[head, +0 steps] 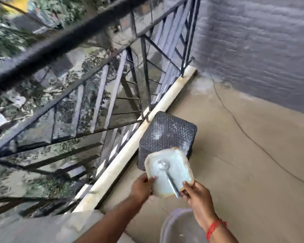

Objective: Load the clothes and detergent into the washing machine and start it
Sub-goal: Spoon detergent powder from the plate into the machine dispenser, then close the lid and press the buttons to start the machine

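A square pale container with a light blue inside, holding what looks like detergent powder, is held in the air low in the head view. A metal spoon lies in it, bowl up, handle toward me. My left hand grips the container's left edge with the thumb on the rim. My right hand pinches its right corner and the spoon's handle end. No washing machine or clothes can be made out.
A dark woven plastic stool stands just beyond the container on the tan balcony floor. A black metal railing on a cream kerb runs along the left. A grey wall lies to the right, a thin cable crosses the floor, and a pale round rim shows at the bottom.
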The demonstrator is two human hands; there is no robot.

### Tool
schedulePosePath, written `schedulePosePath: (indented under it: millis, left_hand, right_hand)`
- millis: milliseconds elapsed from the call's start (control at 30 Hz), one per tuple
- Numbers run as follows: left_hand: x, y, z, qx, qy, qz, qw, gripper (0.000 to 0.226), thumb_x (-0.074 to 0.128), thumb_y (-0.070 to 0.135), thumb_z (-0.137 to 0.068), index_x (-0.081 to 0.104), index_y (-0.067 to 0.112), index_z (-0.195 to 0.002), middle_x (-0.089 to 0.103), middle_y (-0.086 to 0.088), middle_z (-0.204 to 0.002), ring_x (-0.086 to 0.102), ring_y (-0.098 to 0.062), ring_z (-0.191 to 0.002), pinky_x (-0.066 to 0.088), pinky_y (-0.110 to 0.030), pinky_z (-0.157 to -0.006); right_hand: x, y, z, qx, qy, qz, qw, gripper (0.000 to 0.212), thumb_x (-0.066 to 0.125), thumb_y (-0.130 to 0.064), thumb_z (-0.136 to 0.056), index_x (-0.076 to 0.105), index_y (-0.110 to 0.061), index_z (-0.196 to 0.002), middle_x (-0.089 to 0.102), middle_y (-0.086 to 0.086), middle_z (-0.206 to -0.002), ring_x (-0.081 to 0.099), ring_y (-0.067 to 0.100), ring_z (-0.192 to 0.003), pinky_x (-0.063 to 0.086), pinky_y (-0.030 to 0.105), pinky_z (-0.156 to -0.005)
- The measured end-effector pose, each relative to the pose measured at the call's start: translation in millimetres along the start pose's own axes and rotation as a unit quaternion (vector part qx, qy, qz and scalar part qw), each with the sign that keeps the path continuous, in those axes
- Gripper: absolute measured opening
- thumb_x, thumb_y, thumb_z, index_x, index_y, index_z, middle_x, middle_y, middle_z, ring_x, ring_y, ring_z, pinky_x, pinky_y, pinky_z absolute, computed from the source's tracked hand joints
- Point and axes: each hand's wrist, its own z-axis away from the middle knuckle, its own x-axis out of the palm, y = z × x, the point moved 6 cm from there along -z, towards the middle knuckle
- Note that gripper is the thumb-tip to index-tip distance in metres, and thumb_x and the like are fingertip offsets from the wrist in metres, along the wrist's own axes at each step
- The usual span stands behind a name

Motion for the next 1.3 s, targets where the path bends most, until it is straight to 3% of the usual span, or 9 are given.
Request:
schedulePosePath:
  millis: [133, 333, 500, 633, 800, 933, 1033, 1133, 1300]
  left_hand:
    - [23, 9, -87, -0.007, 0.032, -0.022, 0.999, 0.026, 0.069, 0.043, -0.081, 0.068, 0.016, -0.08, 0.071, -0.008, -0.086, 0.069, -0.029, -0.084, 0.058, -0.054, -0.081]
    - [39, 18, -185, 0.027, 0.086, -0.064, 0.994, 0.035, 0.073, 0.036, -0.08, 0.07, 0.011, -0.104, 0.072, -0.021, -0.098, 0.069, -0.03, -0.083, 0.058, -0.045, -0.075]
    - [47, 10, -223, 0.043, 0.107, -0.085, 0.99, 0.055, 0.068, 0.03, -0.089, 0.049, 0.017, -0.139, 0.068, -0.006, -0.107, 0.067, -0.026, -0.096, 0.056, -0.046, -0.089]
    - [56, 6, -230, 0.059, 0.116, -0.11, 0.985, 0.059, 0.073, 0.032, -0.084, 0.051, 0.01, -0.135, 0.065, -0.005, -0.114, 0.061, -0.022, -0.107, 0.048, -0.034, -0.097]
    - [54, 3, -213, 0.067, 0.125, -0.158, 0.977, 0.052, 0.074, 0.039, -0.08, 0.056, 0.013, -0.121, 0.064, -0.006, -0.122, 0.061, -0.025, -0.111, 0.05, -0.044, -0.097]
    - [48, 9, -184, 0.06, 0.096, -0.243, 0.963, 0.068, 0.072, 0.036, -0.084, 0.042, 0.014, -0.14, 0.058, -0.006, -0.13, 0.058, -0.028, -0.116, 0.05, -0.041, -0.097]
    - [36, 29, -158, 0.074, 0.113, -0.314, 0.94, 0.071, 0.072, 0.031, -0.083, 0.038, 0.011, -0.142, 0.06, -0.011, -0.123, 0.059, -0.029, -0.112, 0.05, -0.038, -0.091]
    - [31, 44, -125, 0.083, 0.11, -0.337, 0.931, 0.079, 0.073, 0.035, -0.081, 0.033, 0.015, -0.145, 0.056, -0.011, -0.131, 0.054, -0.031, -0.119, 0.047, -0.039, -0.097]
    - [14, 71, -47, 0.13, 0.111, -0.413, 0.894, 0.082, 0.066, 0.033, -0.087, 0.021, 0.012, -0.152, 0.031, -0.011, -0.154, 0.03, -0.032, -0.14, 0.024, -0.037, -0.116]
  right_hand:
    - [2, 0, -83, -0.002, 0.022, -0.051, 0.998, 0.019, 0.062, -0.004, -0.091, 0.054, -0.001, -0.073, 0.044, 0.014, -0.064, 0.041, 0.02, -0.061, 0.042, 0.03, -0.056]
    - [13, 18, -173, 0.017, 0.037, -0.128, 0.991, 0.002, 0.059, 0.0, -0.092, 0.06, 0.002, -0.091, 0.058, 0.009, -0.068, 0.055, 0.016, -0.064, 0.056, 0.02, -0.059]
    - [20, 40, -222, 0.038, 0.072, -0.158, 0.984, 0.012, 0.06, 0.001, -0.091, 0.065, 0.003, -0.102, 0.067, 0.008, -0.085, 0.063, 0.014, -0.073, 0.056, 0.016, -0.059]
    - [26, 55, -249, 0.043, 0.096, -0.147, 0.984, 0.017, 0.063, 0.002, -0.089, 0.066, 0.003, -0.106, 0.067, 0.012, -0.093, 0.064, 0.015, -0.073, 0.056, 0.017, -0.059]
    - [36, 51, -262, 0.034, 0.099, -0.121, 0.987, 0.014, 0.064, 0.001, -0.088, 0.067, 0.004, -0.101, 0.067, 0.014, -0.092, 0.064, 0.016, -0.069, 0.056, 0.016, -0.055]
    - [28, 45, -260, 0.012, 0.121, -0.015, 0.992, 0.025, 0.058, -0.02, -0.094, 0.066, -0.008, -0.074, 0.066, 0.019, -0.087, 0.068, 0.03, -0.077, 0.059, 0.042, -0.076]
    - [20, 28, -241, -0.004, 0.08, 0.161, 0.984, 0.029, 0.05, -0.017, -0.097, 0.061, 0.007, -0.106, 0.062, 0.019, -0.101, 0.064, 0.035, -0.097, 0.054, 0.045, -0.089]
    - [11, 10, -219, -0.04, 0.101, 0.302, 0.947, 0.034, 0.058, -0.031, -0.086, 0.066, 0.0, -0.097, 0.069, 0.022, -0.101, 0.065, 0.038, -0.097, 0.052, 0.047, -0.087]
    - [43, -40, -144, -0.184, 0.039, 0.436, 0.88, 0.044, 0.051, 0.002, -0.089, 0.051, 0.002, -0.133, 0.061, 0.033, -0.117, 0.057, 0.046, -0.109, 0.045, 0.043, -0.092]
